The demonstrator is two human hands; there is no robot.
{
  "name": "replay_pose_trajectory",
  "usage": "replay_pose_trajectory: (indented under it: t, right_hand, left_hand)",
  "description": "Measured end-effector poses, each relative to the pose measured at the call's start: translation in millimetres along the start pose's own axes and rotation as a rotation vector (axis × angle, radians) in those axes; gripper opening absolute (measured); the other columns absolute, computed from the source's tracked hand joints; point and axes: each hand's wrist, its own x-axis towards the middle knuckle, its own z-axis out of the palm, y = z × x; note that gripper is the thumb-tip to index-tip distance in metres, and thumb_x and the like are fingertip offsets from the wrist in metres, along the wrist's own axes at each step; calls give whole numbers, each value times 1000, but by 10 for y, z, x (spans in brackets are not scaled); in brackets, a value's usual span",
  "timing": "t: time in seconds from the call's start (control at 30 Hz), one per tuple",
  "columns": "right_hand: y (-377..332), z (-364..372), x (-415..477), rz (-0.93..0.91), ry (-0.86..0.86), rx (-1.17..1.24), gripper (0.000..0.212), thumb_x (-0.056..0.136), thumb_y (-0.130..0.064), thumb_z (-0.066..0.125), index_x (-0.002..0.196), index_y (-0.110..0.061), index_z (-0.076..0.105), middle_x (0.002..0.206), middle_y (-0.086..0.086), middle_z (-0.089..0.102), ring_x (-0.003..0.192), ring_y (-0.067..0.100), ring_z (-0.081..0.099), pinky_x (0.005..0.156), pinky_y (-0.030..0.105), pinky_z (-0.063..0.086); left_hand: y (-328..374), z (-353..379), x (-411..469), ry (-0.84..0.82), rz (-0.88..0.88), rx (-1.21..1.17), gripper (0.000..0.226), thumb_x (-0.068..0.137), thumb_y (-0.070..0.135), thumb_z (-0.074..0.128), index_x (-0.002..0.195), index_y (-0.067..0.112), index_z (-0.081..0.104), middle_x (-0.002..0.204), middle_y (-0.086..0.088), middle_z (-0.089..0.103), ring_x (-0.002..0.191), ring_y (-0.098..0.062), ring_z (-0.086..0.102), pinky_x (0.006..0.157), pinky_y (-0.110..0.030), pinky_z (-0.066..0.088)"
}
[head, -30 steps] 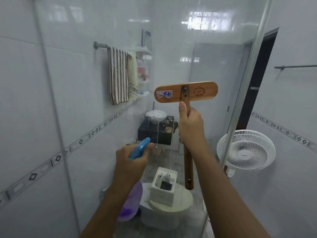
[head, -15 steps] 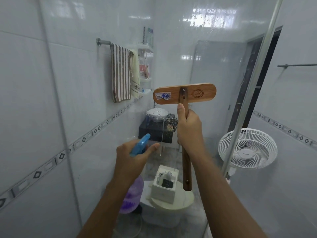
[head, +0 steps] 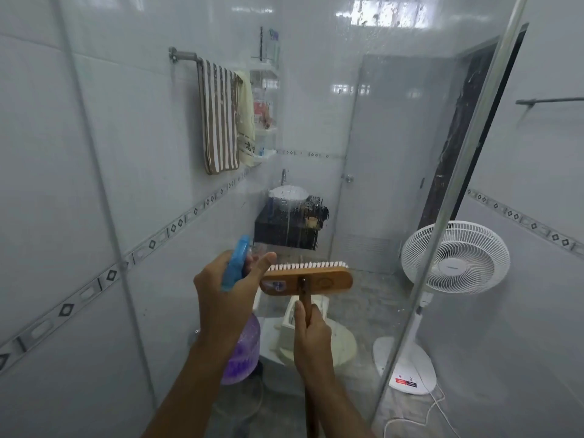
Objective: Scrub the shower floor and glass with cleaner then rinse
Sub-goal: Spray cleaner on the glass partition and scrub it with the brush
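The left grip (head: 227, 298) is curled around the neck of the spray bottle (head: 235, 263). The bottle's blue trigger head points at the glass panel (head: 363, 153) and its purple body hangs below the wrist. The right grip (head: 313, 343) clenches the wooden handle of the scrub brush (head: 322, 279) just under its head. The head lies crosswise with its white bristles turned toward the glass panel; whether they touch it cannot be told. Droplets and thin runs of liquid streak the glass panel above the brush. Beyond the glass panel hangs a striped towel (head: 218, 115), and a white fan (head: 455, 257) stands behind the panel's metal edge.
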Motion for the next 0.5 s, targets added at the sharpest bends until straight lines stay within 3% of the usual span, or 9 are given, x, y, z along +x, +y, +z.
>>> replay_pose_trajectory:
  t: [0.17,0.27,0.33,0.43,0.5]
  right_hand:
    - [-537,-30,290,-75,0,82,34,101,-48,43,100,-20,62,76,-3,64,63,2,63,52,16,48]
    - [-1134,-89,627,-242,31,72,34,102,-51,41,99,-24,61,85,1,68,74,10,65,62,21,54]
    - [-1350,-125,752,-307,54,79,31,103,-50,40,96,-27,59,81,2,65,70,9,63,59,21,52]
    - [-1108,-54,648,-267,73,76,31,103,-50,41,97,-27,60,80,5,65,67,12,64,58,27,53]
    - [-687,71,363,-123,89,130,32,101,-48,44,93,-22,61,72,0,62,60,5,60,55,20,49]
  left_hand:
    - [-82,-14,-76,-19,-53,0,36,79,46,73,81,11,66,67,3,65,60,-17,67,54,-26,58]
    - [-106,-4,-60,-19,-63,6,34,78,43,75,86,10,68,69,7,64,68,-11,67,59,-17,57]
    - [-104,-13,-55,-13,-70,4,32,79,39,76,88,9,69,70,7,64,71,-8,67,61,-13,56]
    - [-126,-50,-30,-10,-91,21,27,82,35,76,87,10,69,69,6,64,70,-11,67,58,-16,56]
    - [-148,-82,-25,-11,-94,26,23,85,30,76,84,10,68,66,6,63,65,-12,66,54,-15,54]
